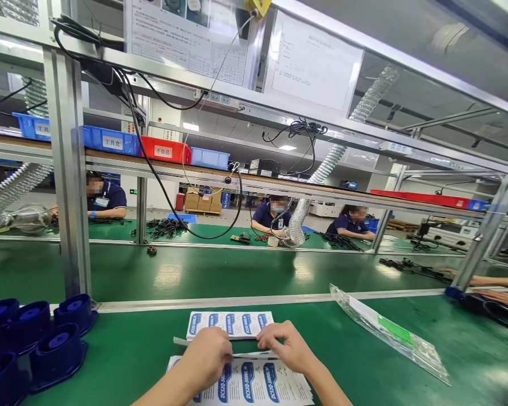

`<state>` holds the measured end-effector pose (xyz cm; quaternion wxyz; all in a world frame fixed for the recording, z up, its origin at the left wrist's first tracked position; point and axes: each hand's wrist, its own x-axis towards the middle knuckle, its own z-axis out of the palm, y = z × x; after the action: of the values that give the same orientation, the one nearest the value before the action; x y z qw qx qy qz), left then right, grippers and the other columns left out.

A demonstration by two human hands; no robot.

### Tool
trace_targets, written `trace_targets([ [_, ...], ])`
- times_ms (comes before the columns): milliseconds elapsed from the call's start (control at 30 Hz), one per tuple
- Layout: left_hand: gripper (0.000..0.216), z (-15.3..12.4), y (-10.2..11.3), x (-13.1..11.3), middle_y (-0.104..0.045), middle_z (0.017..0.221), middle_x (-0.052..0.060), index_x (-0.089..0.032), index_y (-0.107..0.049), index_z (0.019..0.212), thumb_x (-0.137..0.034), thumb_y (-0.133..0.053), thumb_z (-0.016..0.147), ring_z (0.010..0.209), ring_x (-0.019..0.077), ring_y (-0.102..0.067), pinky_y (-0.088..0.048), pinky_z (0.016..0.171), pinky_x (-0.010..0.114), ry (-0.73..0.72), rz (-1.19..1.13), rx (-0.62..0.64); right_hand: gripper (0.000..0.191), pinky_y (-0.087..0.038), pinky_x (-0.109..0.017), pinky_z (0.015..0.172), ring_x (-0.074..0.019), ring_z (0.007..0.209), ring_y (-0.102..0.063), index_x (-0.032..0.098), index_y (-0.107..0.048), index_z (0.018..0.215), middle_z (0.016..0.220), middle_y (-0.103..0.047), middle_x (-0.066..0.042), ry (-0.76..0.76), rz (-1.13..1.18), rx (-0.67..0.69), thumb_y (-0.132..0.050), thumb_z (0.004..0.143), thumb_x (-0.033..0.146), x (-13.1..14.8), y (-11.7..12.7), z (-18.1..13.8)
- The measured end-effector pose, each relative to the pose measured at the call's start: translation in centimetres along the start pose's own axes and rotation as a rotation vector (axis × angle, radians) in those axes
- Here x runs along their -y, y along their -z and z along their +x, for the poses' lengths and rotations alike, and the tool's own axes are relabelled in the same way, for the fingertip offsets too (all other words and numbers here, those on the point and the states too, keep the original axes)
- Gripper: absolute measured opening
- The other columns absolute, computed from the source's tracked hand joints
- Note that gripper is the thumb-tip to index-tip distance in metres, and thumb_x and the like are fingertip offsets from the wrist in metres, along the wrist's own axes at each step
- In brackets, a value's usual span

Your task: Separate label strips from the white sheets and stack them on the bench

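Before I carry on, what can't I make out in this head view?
All in the head view:
- Left hand: its own back hides much of its grip.
- Paper strip: the left hand covers the stretch behind it.
- Near label sheets: fine print too small; the left hand hides part.
- Dark blue plastic parts: some cut off by the left edge.

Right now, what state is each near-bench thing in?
Left hand: fingers curled, grip unclear
Right hand: fingers bent, grip unclear
Near label sheets: face up, partly covered
Far label sheets: stacked, face up
Pale strip: partly hidden by hands
Clear bag: lying down, sealing unclear
Blue parts: clustered
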<state>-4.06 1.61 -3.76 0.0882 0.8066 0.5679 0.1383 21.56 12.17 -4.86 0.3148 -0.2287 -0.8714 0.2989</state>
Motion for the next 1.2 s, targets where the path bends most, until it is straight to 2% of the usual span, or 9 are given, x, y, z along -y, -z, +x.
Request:
trace_targets([
  [100, 0.013, -0.1, 0.1, -0.6, -0.074, 0.082, 0.004, -0.023, -0.079, 0.073, -0.034, -0.078, 0.079, 0.082, 0.0252, -0.066, -0.046, 0.072, 0.033, 0.077, -0.03, 0.059, 0.059, -0.056, -0.046, 0.095, -0.0311, 0.1, -0.073, 0.022, -0.084, 0.1, 0.102, -0.08, -0.012, -0.185, 0.092, -0.061, -0.038, 0.107, 0.059, -1.2, 0.6, 0.0],
  [233, 0.045, -0.6, 0.6, -1.3, -0.065, 0.06, 0.001, -0.022, -0.074, 0.063, -0.062, -0.092, 0.052, 0.066, 0.0228, -0.061, -0.04, 0.061, 0.031, 0.199, -0.114, 0.187, 0.039, -0.045, -0.054, 0.112, -0.037, 0.131, -0.057, 0.026, -0.077, 0.123, 0.134, -0.07, -0.011, -0.209, -0.205, 0.009, -0.071, 0.092, 0.049, -2.6, 0.5, 0.3],
  [300, 0.046, -0.8, 0.8, -1.4, -0.068, 0.068, 0.001, -0.023, -0.075, 0.067, -0.067, -0.087, 0.059, 0.073, 0.0228, -0.062, -0.042, 0.065, 0.031, 0.198, -0.194, 0.156, 0.036, -0.041, -0.053, 0.116, -0.0361, 0.14, -0.049, 0.029, -0.076, 0.124, 0.138, -0.068, -0.008, -0.185, -0.279, 0.081, -0.074, 0.09, 0.04, -2.6, 0.1, 0.5],
  [433, 0.022, -0.7, 0.4, -0.4, -0.071, 0.117, 0.006, -0.025, -0.078, 0.101, -0.039, -0.075, 0.084, 0.111, 0.0269, -0.062, -0.046, 0.095, 0.036, 0.158, -0.228, -0.058, 0.017, -0.045, -0.05, 0.112, -0.0326, 0.134, -0.055, 0.031, -0.08, 0.101, 0.12, -0.077, -0.003, -0.107, -0.376, 0.159, -0.064, 0.097, 0.033, -1.6, -0.2, 0.9],
  [533, 0.034, -0.2, -0.6, 1.0, -0.06, 0.14, 0.011, -0.022, -0.073, 0.119, -0.024, -0.069, 0.085, 0.131, 0.0306, -0.051, -0.041, 0.111, 0.043, 0.168, -0.149, -0.126, 0.026, -0.047, -0.046, 0.108, -0.0307, 0.126, -0.062, 0.029, -0.08, 0.1, 0.11, -0.079, -0.005, -0.05, -0.433, 0.152, -0.054, 0.102, 0.032, -1.4, -0.3, 0.9],
  [833, 0.029, 0.2, -1.0, 1.4, -0.066, 0.132, 0.006, -0.027, -0.072, 0.119, -0.021, -0.062, 0.093, 0.125, 0.0277, -0.054, -0.042, 0.105, 0.042, 0.071, -0.094, -0.204, 0.031, -0.055, -0.044, 0.092, -0.0294, 0.097, -0.073, 0.025, -0.081, 0.094, 0.091, -0.08, -0.009, 0.115, -0.397, -0.035, -0.058, 0.102, 0.043, -1.7, -0.9, 0.7],
  [1033, 0.014, -0.6, 1.5, 0.5, -0.074, 0.092, 0.003, -0.024, -0.076, 0.075, -0.021, -0.068, 0.085, 0.096, 0.0228, -0.066, -0.047, 0.084, 0.032, -0.02, -0.101, 0.039, 0.069, -0.06, -0.046, 0.087, -0.0311, 0.089, -0.076, 0.017, -0.082, 0.09, 0.089, -0.08, -0.014, -0.178, 0.236, -0.205, -0.041, 0.101, 0.071, -2.8, 0.4, 0.3],
  [1100, 0.007, -1.5, 1.9, 0.3, -0.074, 0.103, 0.003, -0.026, -0.078, 0.079, -0.032, -0.079, 0.077, 0.102, 0.0252, -0.066, -0.049, 0.088, 0.032, -0.018, -0.154, 0.115, 0.066, -0.059, -0.049, 0.092, -0.033, 0.095, -0.075, 0.016, -0.082, 0.096, 0.096, -0.079, -0.016, -0.217, 0.18, -0.267, -0.044, 0.101, 0.069, -3.7, 0.6, 0.6],
  [1200, 0.039, -2.2, 1.9, -0.7, -0.064, 0.136, 0.005, -0.027, -0.077, 0.094, -0.046, -0.09, 0.062, 0.119, 0.0326, -0.061, -0.048, 0.1, 0.039, 0.019, -0.142, 0.155, 0.04, -0.053, -0.048, 0.102, -0.0329, 0.111, -0.07, 0.02, -0.081, 0.106, 0.113, -0.077, -0.014, -0.101, -0.121, -0.205, -0.072, 0.09, 0.055, -3.4, -0.1, 0.8],
])
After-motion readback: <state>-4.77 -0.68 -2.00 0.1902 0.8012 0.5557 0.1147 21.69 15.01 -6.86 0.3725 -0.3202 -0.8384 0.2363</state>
